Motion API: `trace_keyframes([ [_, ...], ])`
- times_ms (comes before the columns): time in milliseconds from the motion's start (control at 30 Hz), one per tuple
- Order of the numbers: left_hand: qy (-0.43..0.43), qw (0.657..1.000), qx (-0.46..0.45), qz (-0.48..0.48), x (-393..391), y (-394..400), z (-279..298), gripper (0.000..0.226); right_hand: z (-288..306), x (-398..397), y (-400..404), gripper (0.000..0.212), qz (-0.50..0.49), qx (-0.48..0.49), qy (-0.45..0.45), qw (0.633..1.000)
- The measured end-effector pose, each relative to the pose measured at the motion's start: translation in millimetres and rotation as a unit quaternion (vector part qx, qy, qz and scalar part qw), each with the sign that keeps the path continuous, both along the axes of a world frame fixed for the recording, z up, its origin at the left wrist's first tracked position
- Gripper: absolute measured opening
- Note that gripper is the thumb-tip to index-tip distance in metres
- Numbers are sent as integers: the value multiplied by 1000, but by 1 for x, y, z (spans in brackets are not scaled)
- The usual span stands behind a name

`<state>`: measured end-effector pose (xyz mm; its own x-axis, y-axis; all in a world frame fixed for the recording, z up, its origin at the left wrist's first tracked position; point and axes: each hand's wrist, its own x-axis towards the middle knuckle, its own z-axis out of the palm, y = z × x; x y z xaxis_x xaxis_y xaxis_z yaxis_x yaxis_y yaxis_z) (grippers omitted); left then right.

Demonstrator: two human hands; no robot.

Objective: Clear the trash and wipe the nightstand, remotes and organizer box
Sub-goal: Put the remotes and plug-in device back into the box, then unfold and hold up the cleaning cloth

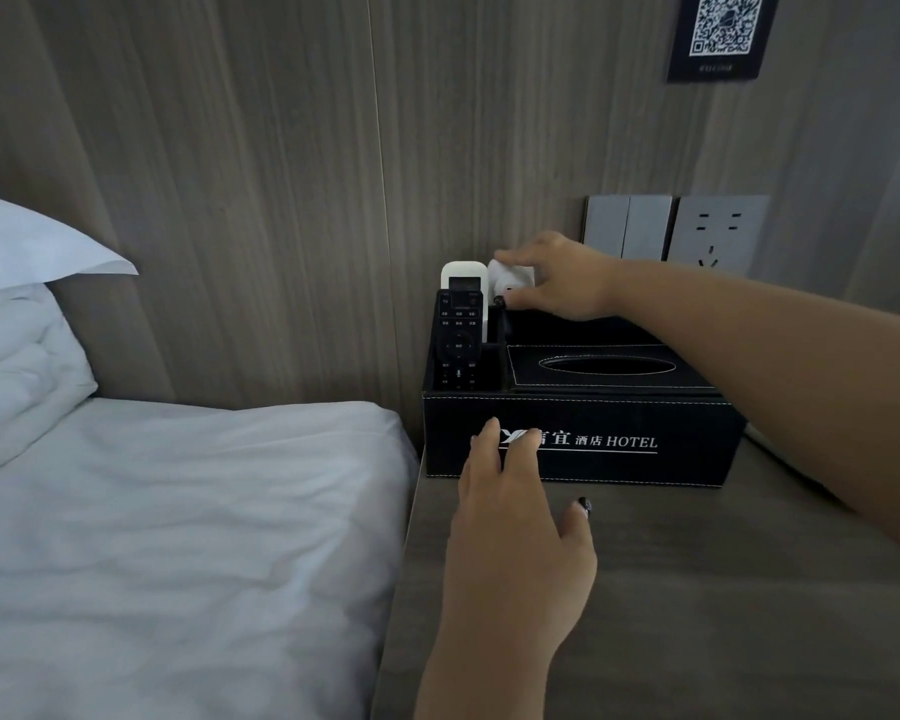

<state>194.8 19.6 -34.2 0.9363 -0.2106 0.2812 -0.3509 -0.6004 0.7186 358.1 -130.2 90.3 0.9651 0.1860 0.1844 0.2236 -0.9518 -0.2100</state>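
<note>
We look down at a wooden nightstand [697,589] beside a white bed [178,511]. A black organizer box [619,444] sits at the back of it, against the wall. Our left hand [515,543] reaches forward with straight fingers whose tips touch the box's front. Our right hand [562,278] hovers over the box's rear compartment, pinching a crumpled white piece of trash [507,275]. A black remote [458,340] and a white remote [463,277] stand upright in the left slot.
</note>
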Motion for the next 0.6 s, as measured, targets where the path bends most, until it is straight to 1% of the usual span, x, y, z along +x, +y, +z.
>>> trace_keyframes([
  [67, -1, 1000, -6, -4, 0, -1, 1, 61, 3, -10, -2, 79, 3, 1, 3, 1000],
  [100, -1, 1000, -11, -8, -1, -2, 1, 61, 6, -21, -7, 80, 5, 32, -13, 999],
  [133, 0, 1000, -16, -12, -1, -4, 2, 60, 9, -35, -13, 78, 4, 86, -42, 995],
  [200, -2, 999, -26, -23, -3, -7, 4, 59, 8, -72, -35, 67, -5, 206, -132, 970],
  [233, -6, 999, -29, -30, -4, -10, 5, 58, 3, -93, -49, 59, -23, 246, -186, 951],
  [300, -14, 998, -32, -44, -9, -17, 7, 57, -20, -130, -83, 42, -93, 264, -281, 918],
  [333, -18, 998, -32, -53, -12, -22, 8, 56, -34, -142, -103, 38, -145, 250, -305, 907],
  [367, -19, 997, -30, -62, -16, -27, 9, 56, -48, -149, -123, 38, -200, 230, -301, 904],
  [400, -18, 997, -25, -72, -20, -31, 10, 55, -62, -151, -141, 44, -253, 207, -261, 908],
  [467, -16, 996, -16, -85, -28, -39, 12, 55, -85, -149, -164, 63, -327, 175, -115, 921],
  [500, -17, 996, -11, -89, -31, -42, 12, 55, -94, -147, -169, 70, -343, 158, -52, 924],
  [533, -18, 996, -6, -90, -34, -44, 13, 55, -103, -145, -173, 73, -351, 143, -11, 925],
  [567, -20, 996, -1, -91, -37, -46, 14, 54, -112, -144, -175, 70, -354, 132, 7, 926],
  [600, -23, 996, 4, -91, -40, -48, 15, 54, -120, -144, -177, 62, -354, 125, 2, 927],
])
